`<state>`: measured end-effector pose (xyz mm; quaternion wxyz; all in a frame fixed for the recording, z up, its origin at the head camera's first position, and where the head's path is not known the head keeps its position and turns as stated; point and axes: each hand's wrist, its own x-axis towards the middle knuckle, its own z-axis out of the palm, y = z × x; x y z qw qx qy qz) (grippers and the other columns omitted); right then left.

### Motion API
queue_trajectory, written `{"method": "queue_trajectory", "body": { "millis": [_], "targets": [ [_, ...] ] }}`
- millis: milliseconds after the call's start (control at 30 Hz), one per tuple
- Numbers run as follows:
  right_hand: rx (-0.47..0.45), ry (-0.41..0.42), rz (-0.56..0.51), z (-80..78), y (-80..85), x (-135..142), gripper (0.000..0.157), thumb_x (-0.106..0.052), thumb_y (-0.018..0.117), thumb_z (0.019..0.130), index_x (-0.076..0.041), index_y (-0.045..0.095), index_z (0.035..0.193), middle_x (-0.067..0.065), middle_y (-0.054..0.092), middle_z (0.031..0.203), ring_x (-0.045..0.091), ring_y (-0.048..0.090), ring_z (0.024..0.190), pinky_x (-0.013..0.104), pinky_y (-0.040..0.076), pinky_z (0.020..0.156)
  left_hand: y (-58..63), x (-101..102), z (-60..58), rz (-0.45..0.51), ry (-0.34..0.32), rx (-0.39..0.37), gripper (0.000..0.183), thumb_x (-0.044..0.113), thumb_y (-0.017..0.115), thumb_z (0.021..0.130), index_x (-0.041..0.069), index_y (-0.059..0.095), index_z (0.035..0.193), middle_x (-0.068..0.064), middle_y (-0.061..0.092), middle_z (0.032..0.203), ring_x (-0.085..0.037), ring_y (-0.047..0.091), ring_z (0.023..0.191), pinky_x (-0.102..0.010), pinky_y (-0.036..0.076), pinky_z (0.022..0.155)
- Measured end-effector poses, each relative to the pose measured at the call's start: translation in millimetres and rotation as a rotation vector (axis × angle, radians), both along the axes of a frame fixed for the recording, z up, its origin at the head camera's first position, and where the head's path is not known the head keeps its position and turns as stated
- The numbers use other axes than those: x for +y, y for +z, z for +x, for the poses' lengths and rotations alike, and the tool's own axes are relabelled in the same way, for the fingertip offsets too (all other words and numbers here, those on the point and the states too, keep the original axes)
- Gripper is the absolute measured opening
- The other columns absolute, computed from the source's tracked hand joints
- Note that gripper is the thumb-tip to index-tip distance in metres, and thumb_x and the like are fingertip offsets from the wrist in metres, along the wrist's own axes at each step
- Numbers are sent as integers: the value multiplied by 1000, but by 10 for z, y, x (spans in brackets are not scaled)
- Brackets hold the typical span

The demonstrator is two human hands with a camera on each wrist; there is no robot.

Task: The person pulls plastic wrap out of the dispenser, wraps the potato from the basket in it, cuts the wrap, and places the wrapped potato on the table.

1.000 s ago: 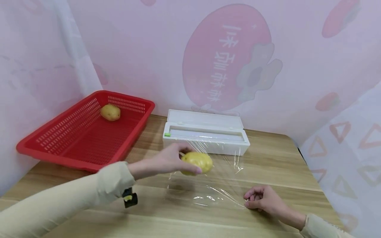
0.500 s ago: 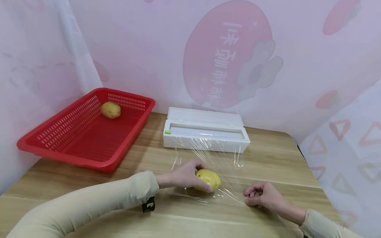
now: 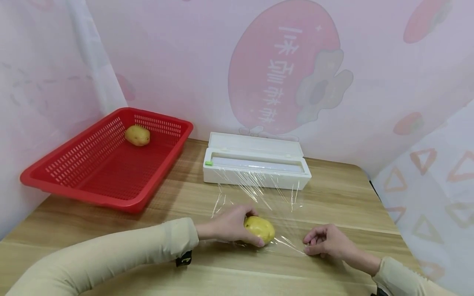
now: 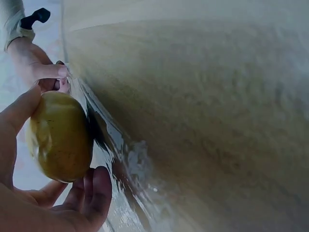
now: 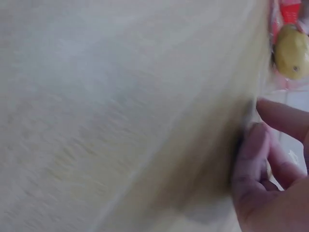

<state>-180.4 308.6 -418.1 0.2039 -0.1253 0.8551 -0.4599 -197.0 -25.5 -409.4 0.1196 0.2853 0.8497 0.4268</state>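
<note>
A yellow potato (image 3: 260, 229) lies low over the clear plastic wrap (image 3: 283, 205) in the middle of the table. My left hand (image 3: 231, 225) grips it from the left side, thumb in front and fingers behind. In the left wrist view the potato (image 4: 62, 137) sits between thumb and fingertips, with the shiny film beside it. My right hand (image 3: 329, 244) pinches the near right corner of the wrap, close to the tabletop. The film stretches back to a white wrap dispenser box (image 3: 255, 178) with its lid raised and a roll inside.
A red slotted basket (image 3: 122, 172) stands on the left, holding another potato (image 3: 137, 135). A green slider (image 3: 209, 163) sits at the dispenser's left end. Behind the wooden table (image 3: 333, 193) hangs a pink printed cloth (image 3: 177, 61).
My left hand has brought the potato down and slightly right, toward me, onto the stretched film. My right hand stays in place with the wrap's corner.
</note>
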Motion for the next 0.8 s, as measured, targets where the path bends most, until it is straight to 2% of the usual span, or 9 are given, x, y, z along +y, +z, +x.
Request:
{"method": "queue_trajectory", "body": {
  "millis": [133,267,433,500,600,700,800],
  "targets": [
    [-27,46,28,2,79,6,24,-12,83,78,0,71,94,7,64,79,11,57,64,28,51,53,-24,-38,11,-18,-39,52,70,44,91,64,8,61,116,4,58,102,-10,54,89,-27,48,77],
    [-41,70,12,35,144,23,24,-13,80,82,1,70,98,12,66,82,16,60,67,30,53,55,-37,-121,28,27,-79,77,76,38,93,64,4,57,122,1,58,110,-14,56,99,-29,47,86],
    [77,58,29,89,247,32,24,-19,74,89,0,69,103,11,66,89,21,61,77,29,52,63,11,-356,69,89,-86,40,83,30,94,64,-2,52,129,-11,57,120,-27,57,107,-41,47,93],
    [153,52,57,112,287,21,24,-22,74,89,-3,70,103,7,66,91,20,61,81,28,51,67,47,-471,74,77,-90,39,76,26,94,64,-3,55,123,-14,58,117,-29,58,103,-43,49,90],
    [246,86,54,131,295,-18,23,-23,76,87,-6,71,102,5,66,92,20,61,82,30,52,68,100,-616,74,-3,-120,88,53,23,93,64,0,64,102,-10,63,99,-27,60,89,-36,51,79],
    [354,177,75,137,258,-91,23,-22,81,82,-9,72,99,2,66,92,19,60,80,31,53,67,116,-704,85,-96,-179,145,34,21,92,65,7,67,85,-2,63,80,-19,59,75,-27,50,67],
    [438,273,125,134,202,-165,23,-24,85,77,-16,73,95,-3,64,90,16,58,77,30,52,64,102,-740,117,-155,-233,164,23,17,89,69,13,68,77,5,61,71,-10,56,68,-22,47,62]
  ]
}}
